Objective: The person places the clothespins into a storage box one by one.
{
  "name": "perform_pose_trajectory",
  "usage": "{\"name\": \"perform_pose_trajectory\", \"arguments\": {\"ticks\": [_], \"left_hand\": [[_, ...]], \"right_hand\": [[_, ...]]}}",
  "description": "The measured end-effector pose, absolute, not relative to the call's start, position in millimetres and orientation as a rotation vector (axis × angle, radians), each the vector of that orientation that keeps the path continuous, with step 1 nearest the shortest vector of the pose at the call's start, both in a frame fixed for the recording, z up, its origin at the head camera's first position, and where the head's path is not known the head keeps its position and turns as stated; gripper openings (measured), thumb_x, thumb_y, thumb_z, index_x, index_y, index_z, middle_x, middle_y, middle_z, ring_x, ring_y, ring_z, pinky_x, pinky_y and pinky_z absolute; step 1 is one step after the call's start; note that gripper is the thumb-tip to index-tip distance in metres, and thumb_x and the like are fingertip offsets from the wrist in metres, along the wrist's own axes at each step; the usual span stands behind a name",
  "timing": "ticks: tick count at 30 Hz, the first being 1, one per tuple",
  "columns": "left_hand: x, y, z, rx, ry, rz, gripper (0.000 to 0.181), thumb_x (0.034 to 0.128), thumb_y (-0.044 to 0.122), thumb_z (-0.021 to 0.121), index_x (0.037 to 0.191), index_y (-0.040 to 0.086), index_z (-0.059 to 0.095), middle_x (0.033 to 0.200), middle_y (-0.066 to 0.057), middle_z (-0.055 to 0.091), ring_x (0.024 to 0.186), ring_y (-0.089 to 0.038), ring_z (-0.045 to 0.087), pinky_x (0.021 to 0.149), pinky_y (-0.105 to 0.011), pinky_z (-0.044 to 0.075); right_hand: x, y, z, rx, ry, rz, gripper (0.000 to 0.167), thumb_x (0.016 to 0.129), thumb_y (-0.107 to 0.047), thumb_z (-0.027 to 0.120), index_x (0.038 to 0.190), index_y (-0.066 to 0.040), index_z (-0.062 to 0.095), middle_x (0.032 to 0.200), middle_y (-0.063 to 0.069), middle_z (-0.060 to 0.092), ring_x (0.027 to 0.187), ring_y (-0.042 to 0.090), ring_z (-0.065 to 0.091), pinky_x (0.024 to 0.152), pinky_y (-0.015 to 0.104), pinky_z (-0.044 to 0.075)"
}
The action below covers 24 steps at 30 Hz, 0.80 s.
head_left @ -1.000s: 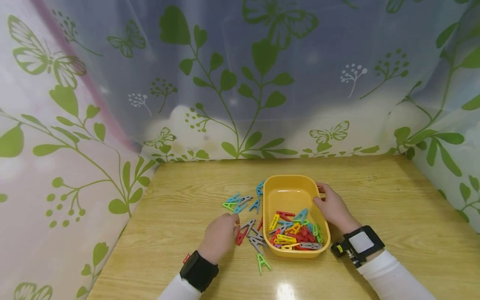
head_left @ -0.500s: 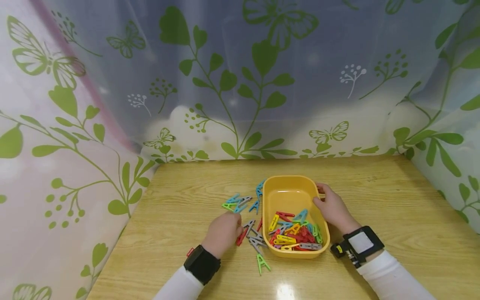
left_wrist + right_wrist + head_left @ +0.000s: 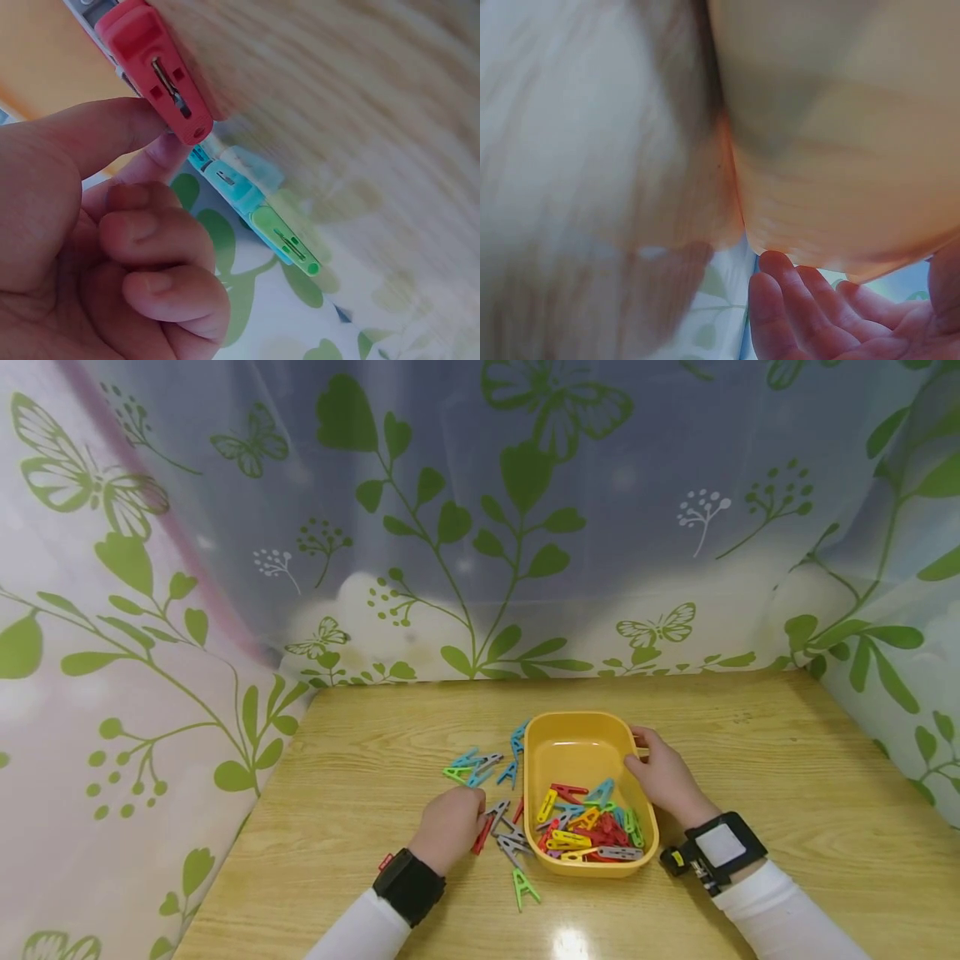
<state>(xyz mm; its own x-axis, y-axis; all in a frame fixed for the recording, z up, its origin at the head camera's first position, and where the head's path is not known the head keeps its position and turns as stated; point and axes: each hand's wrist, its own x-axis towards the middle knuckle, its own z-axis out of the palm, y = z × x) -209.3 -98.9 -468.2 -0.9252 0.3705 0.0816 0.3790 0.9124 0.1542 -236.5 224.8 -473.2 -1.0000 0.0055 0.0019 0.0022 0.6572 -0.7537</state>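
With thumb and index finger my left hand [image 3: 450,828] pinches the end of a red clothespin [image 3: 157,71], left of a yellow plastic bin [image 3: 576,727]. The other fingers curl into the palm in the left wrist view. Grey clothespins [image 3: 514,843] lie right beside the red one, and a green clothespin [image 3: 524,888] rests nearer the front. My right hand [image 3: 667,777] grips the bin's right side, its thumb at the rim and fingers [image 3: 810,315] along the outer wall. Many-coloured clothespins [image 3: 592,827] are heaped in the bin's near half.
Several blue, green and grey clothespins [image 3: 472,766] lie beyond my left hand. More blue clothespins [image 3: 514,752] sit along the bin's left wall. The wooden table [image 3: 375,727] meets a leaf-patterned curtain [image 3: 450,568] at the back and sides.
My left hand has shifted slightly right, and its thumb and index finger have closed on the red clothespin. The right hand and the bin stay practically in place.
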Motion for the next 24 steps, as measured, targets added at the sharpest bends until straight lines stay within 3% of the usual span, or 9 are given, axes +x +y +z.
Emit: {"name": "perform_pose_trajectory", "arguments": {"ticks": [11, 24], "left_hand": [[-216, -101, -455, -0.541, -2.906, -0.382, 0.023, 0.0926, 0.010, 0.073, 0.072, 0.012, 0.064, 0.068, 0.002, 0.059, 0.058, -0.010, 0.050, 0.052, -0.026, 0.041], [-211, -77, -429, -0.584, -2.814, -0.415, 0.017, 0.0957, 0.016, 0.074, 0.080, 0.013, 0.066, 0.073, 0.004, 0.060, 0.062, -0.009, 0.050, 0.054, -0.025, 0.041]], "right_hand": [[-236, 224, -473, -0.014, -2.853, 1.310, 0.055, 0.107, -0.014, 0.048, 0.154, 0.008, 0.031, 0.147, 0.035, 0.044, 0.124, 0.050, 0.056, 0.097, 0.055, 0.054], [-236, 224, -474, -0.017, -2.857, 1.313, 0.056, 0.107, -0.014, 0.047, 0.155, 0.008, 0.029, 0.148, 0.035, 0.043, 0.125, 0.050, 0.056, 0.097, 0.056, 0.054]]}}
